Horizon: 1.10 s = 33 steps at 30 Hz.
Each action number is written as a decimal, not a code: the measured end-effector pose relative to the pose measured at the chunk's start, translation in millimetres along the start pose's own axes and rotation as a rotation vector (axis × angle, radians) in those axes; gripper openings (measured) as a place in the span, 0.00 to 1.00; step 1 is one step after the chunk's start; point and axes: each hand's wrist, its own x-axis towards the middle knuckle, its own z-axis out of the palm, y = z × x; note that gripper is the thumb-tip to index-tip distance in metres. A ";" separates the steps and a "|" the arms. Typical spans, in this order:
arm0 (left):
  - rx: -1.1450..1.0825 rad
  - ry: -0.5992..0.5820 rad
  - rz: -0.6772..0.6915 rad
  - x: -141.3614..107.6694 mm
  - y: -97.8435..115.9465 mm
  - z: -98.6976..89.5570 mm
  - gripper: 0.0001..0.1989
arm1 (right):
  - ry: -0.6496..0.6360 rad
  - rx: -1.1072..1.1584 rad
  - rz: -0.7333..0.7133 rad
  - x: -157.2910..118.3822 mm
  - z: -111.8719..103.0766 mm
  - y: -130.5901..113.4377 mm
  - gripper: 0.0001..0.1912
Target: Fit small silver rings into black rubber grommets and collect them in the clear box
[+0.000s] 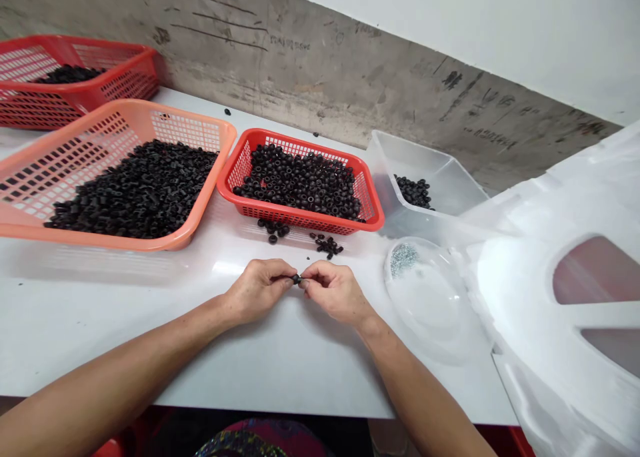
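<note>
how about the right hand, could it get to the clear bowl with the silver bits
Probably yes: the right hand sits close to the clear plastic bowl, nothing between them, though it pinches a black ring with the left hand.

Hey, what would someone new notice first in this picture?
Heaps of small black rings catch the eye first, filling a large orange plastic basket at the left and a smaller red basket beside it. At front centre, the left hand and right hand pinch one black ring between their fingertips. On the right, a big white plastic moulding looms close to the camera.
</note>
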 end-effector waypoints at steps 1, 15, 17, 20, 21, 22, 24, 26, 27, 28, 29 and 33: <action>0.011 -0.002 -0.001 -0.1 0.4 0.0 0.09 | -0.003 0.027 0.028 0.7 0.5 -0.3 0.03; 0.001 0.006 -0.199 -1.7 2.0 2.0 0.09 | 0.034 -0.130 -0.119 -0.9 11.4 2.9 0.06; 0.012 0.029 -0.208 -2.3 3.0 3.4 0.08 | 0.040 -0.234 -0.195 -2.6 13.8 3.5 0.07; 0.026 0.056 -0.198 -3.2 4.8 4.7 0.08 | 0.052 -0.336 -0.284 -3.9 16.6 3.2 0.09; 0.030 0.058 -0.193 -3.4 5.2 5.0 0.08 | 0.060 -0.351 -0.299 -3.8 16.9 3.0 0.09; 0.034 0.056 -0.190 -3.7 5.5 5.2 0.08 | 0.064 -0.350 -0.299 -3.3 16.8 2.7 0.09; 0.036 0.041 -0.191 -4.2 5.8 5.4 0.08 | 0.049 -0.289 -0.248 -1.4 14.6 2.3 0.08; 0.027 0.018 -0.189 -4.6 6.3 5.5 0.08 | -0.004 -0.153 -0.134 1.5 10.1 1.7 0.06; 0.018 0.004 -0.181 -4.7 6.6 5.6 0.07 | -0.040 -0.065 -0.064 3.1 7.5 1.3 0.04; 0.007 -0.008 -0.167 -4.6 7.0 5.7 0.07 | -0.074 0.029 0.001 4.7 5.0 1.0 0.03; -0.005 -0.017 -0.152 -4.5 7.3 5.9 0.07 | -0.104 0.124 0.055 6.1 2.7 0.8 0.02; -0.080 -0.015 -0.153 -3.3 6.4 7.7 0.07 | -0.117 0.320 0.122 9.1 -0.9 0.7 0.06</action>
